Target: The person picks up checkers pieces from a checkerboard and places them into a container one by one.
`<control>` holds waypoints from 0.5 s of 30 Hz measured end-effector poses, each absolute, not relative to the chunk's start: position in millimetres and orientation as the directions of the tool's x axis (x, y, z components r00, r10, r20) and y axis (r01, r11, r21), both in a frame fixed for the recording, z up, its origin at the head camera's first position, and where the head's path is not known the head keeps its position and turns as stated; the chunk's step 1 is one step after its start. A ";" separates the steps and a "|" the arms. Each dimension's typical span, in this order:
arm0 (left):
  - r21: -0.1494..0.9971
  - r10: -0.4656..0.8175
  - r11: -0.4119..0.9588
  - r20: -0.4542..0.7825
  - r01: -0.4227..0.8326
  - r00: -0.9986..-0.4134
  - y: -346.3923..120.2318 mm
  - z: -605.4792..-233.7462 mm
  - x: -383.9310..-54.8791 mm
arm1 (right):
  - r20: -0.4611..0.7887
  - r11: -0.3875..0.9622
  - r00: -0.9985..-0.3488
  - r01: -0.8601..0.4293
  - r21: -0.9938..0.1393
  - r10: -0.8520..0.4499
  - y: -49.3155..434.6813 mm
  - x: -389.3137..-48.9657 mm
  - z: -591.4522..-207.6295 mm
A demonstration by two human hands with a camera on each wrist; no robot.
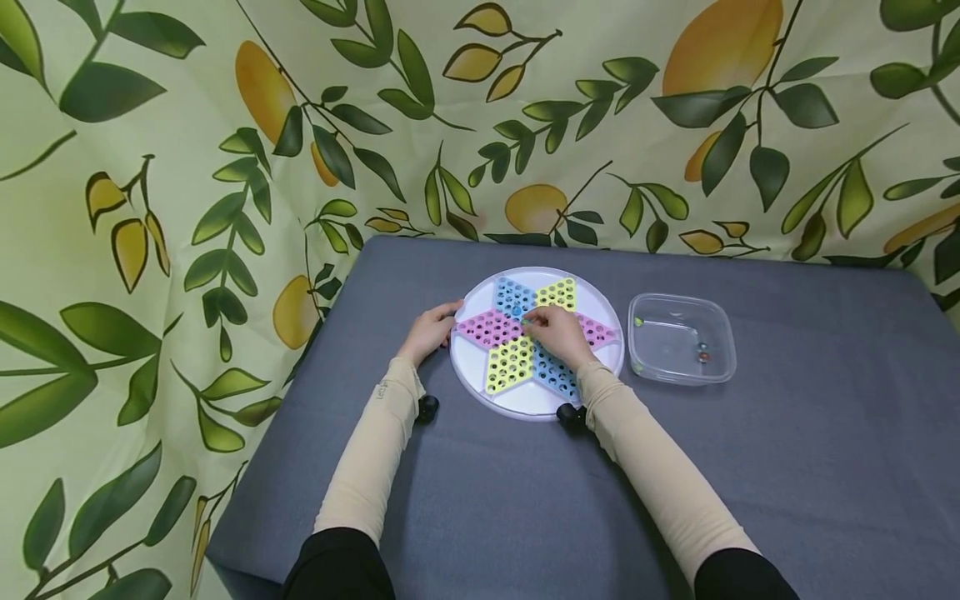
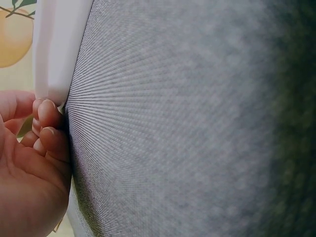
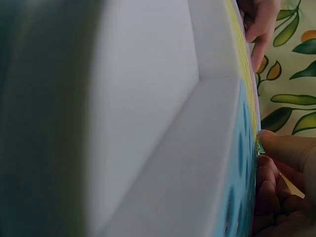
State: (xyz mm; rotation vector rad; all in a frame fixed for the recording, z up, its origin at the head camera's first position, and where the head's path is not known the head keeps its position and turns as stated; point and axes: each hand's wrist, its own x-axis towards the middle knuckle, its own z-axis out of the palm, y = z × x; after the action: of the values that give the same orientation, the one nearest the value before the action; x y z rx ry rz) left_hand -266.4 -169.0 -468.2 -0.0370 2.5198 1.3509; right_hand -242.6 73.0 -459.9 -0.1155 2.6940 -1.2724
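Note:
A round white Chinese checkers board (image 1: 480, 385) lies on the table, its star of hole-filled points coloured blue, yellow and pink. My left hand (image 1: 432, 330) holds the board's left rim; in the left wrist view its fingers (image 2: 53, 140) curl against the rim's underside. Over the middle of the star is my right hand (image 1: 558, 335), pinching a small green marble (image 3: 260, 145) between thumb and fingertips, right at the board's surface. A blue marble (image 1: 517, 311) sits in the blue point just behind those fingers. Part of the star is hidden under the right hand.
Right of the board stands a clear plastic container (image 1: 678, 379) with a few marbles inside, among them a reddish one (image 1: 703, 357) and a green one (image 1: 638, 322). A grey cloth (image 1: 510, 500) covers the table. Behind hangs a leaf-patterned curtain (image 1: 420, 150).

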 end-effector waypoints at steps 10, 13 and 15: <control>0.820 0.101 0.549 -0.261 -0.165 -0.960 -168.7 -467.5 -264.7 | -0.157 0.599 -0.981 0.059 -0.798 -0.113 73.6 -241.3 -461.9; 0.820 0.100 0.548 -0.259 -0.164 -0.961 -168.4 -468.0 -264.7 | -0.179 0.586 -0.976 0.075 -0.807 -0.121 74.9 -241.6 -461.5; 0.818 0.103 0.553 -0.252 -0.155 -0.962 -168.2 -468.5 -265.1 | -0.182 0.570 -0.974 0.076 -0.818 -0.132 76.0 -241.4 -460.6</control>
State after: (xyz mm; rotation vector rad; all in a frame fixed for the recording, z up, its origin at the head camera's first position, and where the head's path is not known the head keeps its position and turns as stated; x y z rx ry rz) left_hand -265.1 -168.2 -468.5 -0.0435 2.5204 1.3675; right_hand -241.4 76.0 -460.6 -0.0468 2.5798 -1.3612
